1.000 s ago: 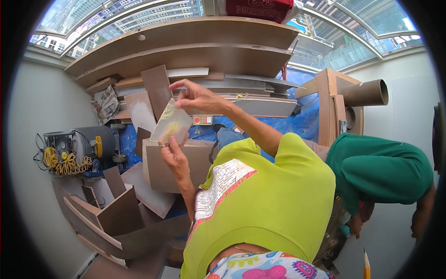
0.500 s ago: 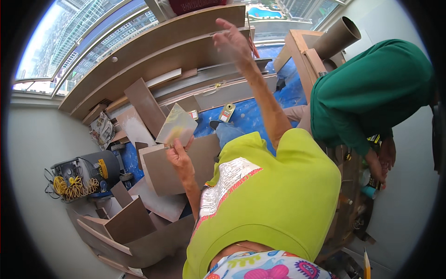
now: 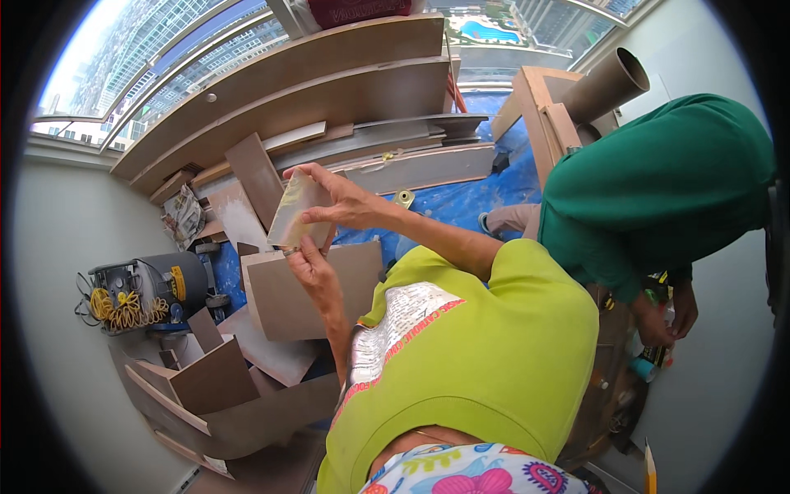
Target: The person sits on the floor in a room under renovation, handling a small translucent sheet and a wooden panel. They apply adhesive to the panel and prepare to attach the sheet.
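Beyond the panel [image 3: 287, 219] in left hand [image 3: 314, 275] and right hand [image 3: 352, 204], boards [image 3: 346, 95] stand before the windows [image 3: 206, 70], an air compressor [image 3: 183, 277] left, a tube [image 3: 607, 85] right.

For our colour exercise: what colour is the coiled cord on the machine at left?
The coiled cord is yellow; it shows best in the head view.

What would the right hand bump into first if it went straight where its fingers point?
Probably the pale sheet the left hand holds; the right hand seems to be touching it.
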A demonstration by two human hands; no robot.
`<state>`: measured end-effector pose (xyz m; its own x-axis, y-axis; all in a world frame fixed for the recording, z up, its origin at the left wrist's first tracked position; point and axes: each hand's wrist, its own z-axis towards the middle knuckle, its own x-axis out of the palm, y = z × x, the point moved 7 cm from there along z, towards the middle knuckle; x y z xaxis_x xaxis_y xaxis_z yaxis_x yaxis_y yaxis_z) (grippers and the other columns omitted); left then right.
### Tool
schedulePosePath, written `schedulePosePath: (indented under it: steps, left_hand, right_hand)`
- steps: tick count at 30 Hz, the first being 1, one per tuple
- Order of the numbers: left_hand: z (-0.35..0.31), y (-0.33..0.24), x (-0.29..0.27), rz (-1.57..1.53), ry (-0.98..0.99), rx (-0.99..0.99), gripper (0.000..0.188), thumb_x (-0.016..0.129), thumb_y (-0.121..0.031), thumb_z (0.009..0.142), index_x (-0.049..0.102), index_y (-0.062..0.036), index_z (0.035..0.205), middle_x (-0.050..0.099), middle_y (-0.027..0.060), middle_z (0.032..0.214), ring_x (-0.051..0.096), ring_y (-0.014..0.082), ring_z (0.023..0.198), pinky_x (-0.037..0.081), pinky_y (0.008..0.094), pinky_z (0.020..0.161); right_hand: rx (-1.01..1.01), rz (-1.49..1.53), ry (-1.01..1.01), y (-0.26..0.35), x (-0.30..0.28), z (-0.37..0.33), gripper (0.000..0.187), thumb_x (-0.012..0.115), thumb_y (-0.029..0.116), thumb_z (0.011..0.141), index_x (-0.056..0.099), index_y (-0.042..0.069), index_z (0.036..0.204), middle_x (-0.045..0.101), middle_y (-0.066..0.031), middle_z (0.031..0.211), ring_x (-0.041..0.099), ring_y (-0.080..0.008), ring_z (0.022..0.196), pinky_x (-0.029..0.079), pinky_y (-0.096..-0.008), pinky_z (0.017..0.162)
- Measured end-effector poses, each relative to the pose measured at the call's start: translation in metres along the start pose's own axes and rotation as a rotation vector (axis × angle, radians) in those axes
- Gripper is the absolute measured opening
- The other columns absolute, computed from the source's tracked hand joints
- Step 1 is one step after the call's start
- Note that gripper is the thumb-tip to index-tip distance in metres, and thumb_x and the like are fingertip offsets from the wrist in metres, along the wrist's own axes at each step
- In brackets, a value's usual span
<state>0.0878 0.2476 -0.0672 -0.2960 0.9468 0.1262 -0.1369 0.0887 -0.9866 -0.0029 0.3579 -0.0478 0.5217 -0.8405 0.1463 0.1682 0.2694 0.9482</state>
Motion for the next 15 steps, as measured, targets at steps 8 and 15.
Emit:
schedulePosePath:
  steps: [8,15]
  left_hand:
    - [0.04,-0.02,0.046,0.158,-0.146,0.12,0.035,0.044,-0.02,0.106,0.046,0.0083,0.126,0.06,0.018,0.118,0.066,0.0227,0.104,0.062,0.0333,0.085]
    - [0.086,0.003,0.098,-0.022,-0.029,0.067,0.03,0.046,-0.016,0.105,0.053,0.0092,0.12,0.064,0.0164,0.113,0.068,0.019,0.097,0.061,0.0314,0.082]
  right_hand:
    - [0.01,-0.134,-0.226,0.031,-0.047,0.029,0.061,0.08,0.035,0.084,0.047,0.0,0.122,0.065,-0.0168,0.105,0.063,-0.0231,0.096,0.052,-0.0358,0.082]
    - [0.03,-0.234,-0.389,0.024,-0.111,0.065,0.036,0.075,0.03,0.088,0.054,0.001,0.098,0.063,-0.0116,0.082,0.058,-0.0153,0.074,0.049,-0.0336,0.066]
